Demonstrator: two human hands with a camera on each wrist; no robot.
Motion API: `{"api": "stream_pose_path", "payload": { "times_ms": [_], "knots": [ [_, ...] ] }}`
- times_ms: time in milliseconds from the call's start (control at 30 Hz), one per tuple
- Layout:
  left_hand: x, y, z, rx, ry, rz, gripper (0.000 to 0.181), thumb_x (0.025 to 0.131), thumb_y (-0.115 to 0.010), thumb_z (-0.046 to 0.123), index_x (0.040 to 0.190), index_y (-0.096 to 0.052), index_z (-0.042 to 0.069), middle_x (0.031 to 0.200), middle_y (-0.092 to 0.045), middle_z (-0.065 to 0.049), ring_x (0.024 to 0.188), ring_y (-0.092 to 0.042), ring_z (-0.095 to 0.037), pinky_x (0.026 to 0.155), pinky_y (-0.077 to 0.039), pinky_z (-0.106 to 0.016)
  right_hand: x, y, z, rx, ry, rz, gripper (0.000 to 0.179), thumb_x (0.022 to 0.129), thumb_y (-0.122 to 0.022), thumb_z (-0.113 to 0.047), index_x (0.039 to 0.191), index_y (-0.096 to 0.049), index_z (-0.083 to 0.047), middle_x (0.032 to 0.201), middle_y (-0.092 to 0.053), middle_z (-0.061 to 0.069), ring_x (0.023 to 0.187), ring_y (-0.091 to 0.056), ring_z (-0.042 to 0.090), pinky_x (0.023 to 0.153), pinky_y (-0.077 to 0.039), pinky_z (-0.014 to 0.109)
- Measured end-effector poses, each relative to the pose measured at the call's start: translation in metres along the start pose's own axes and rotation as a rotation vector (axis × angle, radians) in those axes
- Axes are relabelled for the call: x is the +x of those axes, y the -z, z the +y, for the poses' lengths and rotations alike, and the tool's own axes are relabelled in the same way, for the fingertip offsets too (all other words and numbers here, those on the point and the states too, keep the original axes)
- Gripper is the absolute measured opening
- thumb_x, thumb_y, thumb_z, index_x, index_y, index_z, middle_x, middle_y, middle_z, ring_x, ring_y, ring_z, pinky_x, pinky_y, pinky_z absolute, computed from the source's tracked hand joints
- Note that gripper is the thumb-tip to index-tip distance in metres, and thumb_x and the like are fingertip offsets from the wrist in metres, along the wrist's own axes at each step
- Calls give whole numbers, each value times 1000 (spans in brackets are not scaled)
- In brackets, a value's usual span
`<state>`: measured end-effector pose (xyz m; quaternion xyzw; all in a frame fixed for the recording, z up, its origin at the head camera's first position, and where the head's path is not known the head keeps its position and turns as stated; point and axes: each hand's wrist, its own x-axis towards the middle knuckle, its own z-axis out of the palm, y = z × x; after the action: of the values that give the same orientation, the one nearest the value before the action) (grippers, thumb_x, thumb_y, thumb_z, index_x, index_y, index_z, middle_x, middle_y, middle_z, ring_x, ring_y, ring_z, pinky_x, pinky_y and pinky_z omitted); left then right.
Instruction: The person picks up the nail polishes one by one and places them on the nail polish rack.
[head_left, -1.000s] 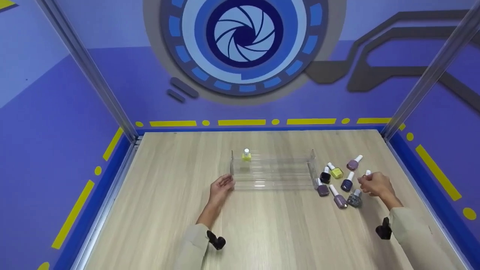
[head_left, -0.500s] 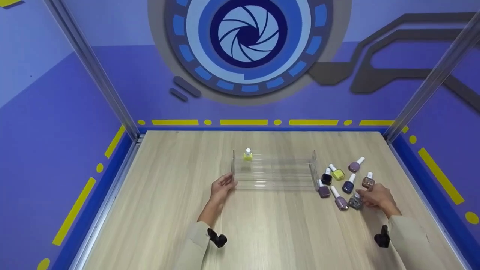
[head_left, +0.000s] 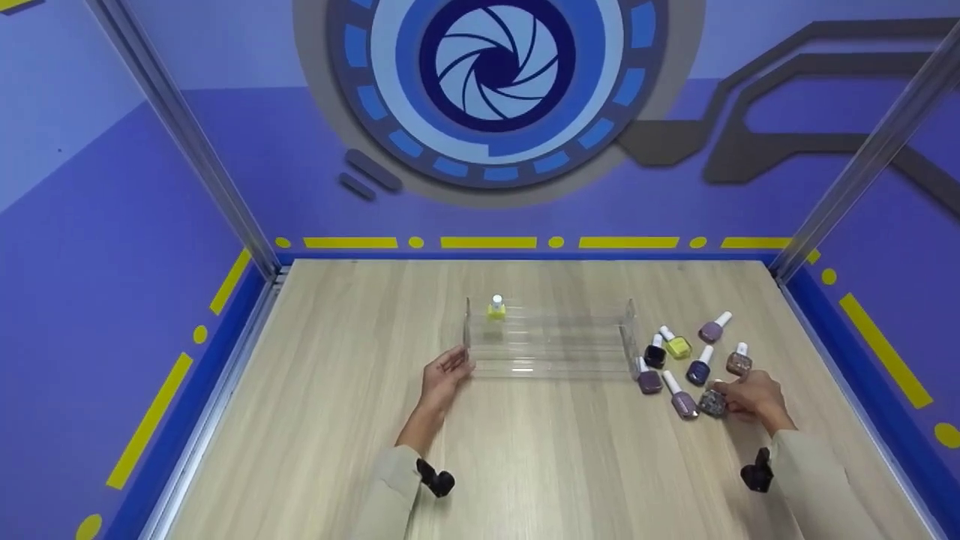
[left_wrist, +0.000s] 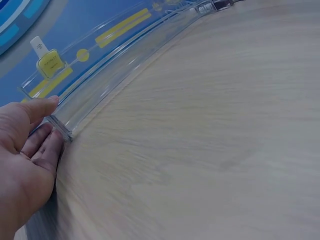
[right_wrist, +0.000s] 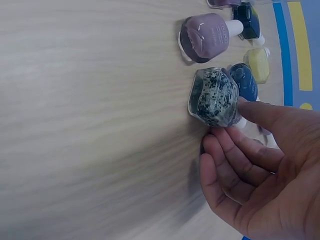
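My left hand (head_left: 442, 381) holds the left end of a clear acrylic display rack (left_wrist: 100, 90), thumb and fingers on either side of its end panel. On the rack's back tier, at the left, a yellow nail polish bottle (head_left: 496, 309) stands upright. To the rack's right, my right hand (head_left: 757, 397) pinches a black-and-white speckled nail polish bottle (right_wrist: 216, 97) near its cap, which the thumb and fingers partly hide. Close by lie a mauve nail polish bottle (right_wrist: 206, 37), a dark blue one (head_left: 699, 369) and a brown glitter one (head_left: 739, 361).
More bottles lie in the same group: a second yellow one (head_left: 677, 346), a black one (head_left: 655, 352), a dark purple one (head_left: 649, 380) touching or near the rack's right end, and a lilac one (head_left: 711, 330). Patterned walls enclose the wooden table (head_left: 337, 315).
My right hand has left the brown glitter bottle, which lies on the table, and moved slightly nearer to me, to the speckled bottle. The left hand stays at the rack.
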<state>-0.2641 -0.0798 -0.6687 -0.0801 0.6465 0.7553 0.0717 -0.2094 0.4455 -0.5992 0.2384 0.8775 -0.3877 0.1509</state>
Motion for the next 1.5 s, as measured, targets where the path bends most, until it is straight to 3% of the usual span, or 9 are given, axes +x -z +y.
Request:
{"api": "stream_pose_path", "payload": {
  "times_ms": [267, 400, 600, 733, 1133, 1400, 1500],
  "knots": [
    [-1, -1, 1, 45, -32, -1, 49, 96, -68, 5, 142, -55, -4, 145, -58, -24, 133, -59, -32, 103, -57, -28, -1, -4, 8, 89, -12, 67, 29, 91, -71, -28, 73, -63, -7, 59, -60, -7, 57, -59, 6, 52, -56, 21],
    [0, -2, 2, 65, -47, -10, 50, 97, -68, 6, 143, -53, -5, 146, -57, -25, 135, -57, -34, 105, -57, -29, -5, 0, 10, 120, 6, 91, 29, 93, -70, -29, 81, -64, -3, 63, -59, -8, 60, -59, 7, 55, -56, 21],
    [4, -4, 4, 67, -59, -13, 48, 98, -66, 6, 143, -53, -3, 147, -57, -22, 137, -56, -35, 106, -56, -30, -6, 5, 12, 280, 74, 96, 26, 95, -70, -27, 93, -63, -2, 72, -65, -12, 66, -64, 2, 61, -61, 22],
    [5, -4, 4, 80, -58, -5, 48, 98, -66, 7, 143, -53, -3, 148, -56, -22, 138, -55, -34, 108, -55, -31, -5, 5, 12, 359, 76, 97, 26, 96, -70, -26, 100, -61, -1, 73, -69, -15, 69, -65, -1, 64, -62, 21],
    [-1, -2, 3, 85, -52, 4, 46, 99, -65, 8, 143, -53, -3, 147, -56, -23, 138, -54, -35, 110, -54, -34, -8, 6, 4, 417, 132, 233, 32, 94, -75, -24, 111, -66, 1, 70, -67, -23, 68, -68, -5, 66, -62, 17],
    [-5, -1, 0, 68, -96, -51, 52, 101, -63, 9, 146, -46, -8, 151, -49, -30, 140, -50, -42, 108, -55, -34, -11, 9, -15, 453, 207, 259, 36, 92, -77, -22, 114, -66, 4, 67, -67, -26, 65, -69, -5, 65, -62, 16],
    [-5, -1, -1, 71, -79, -48, 52, 100, -63, 10, 147, -47, -6, 151, -50, -28, 140, -51, -40, 108, -55, -34, -13, 9, -25, 444, 230, 265, 38, 93, -76, -21, 116, -65, 7, 67, -68, -26, 65, -70, -4, 66, -63, 16]
  ]
}}
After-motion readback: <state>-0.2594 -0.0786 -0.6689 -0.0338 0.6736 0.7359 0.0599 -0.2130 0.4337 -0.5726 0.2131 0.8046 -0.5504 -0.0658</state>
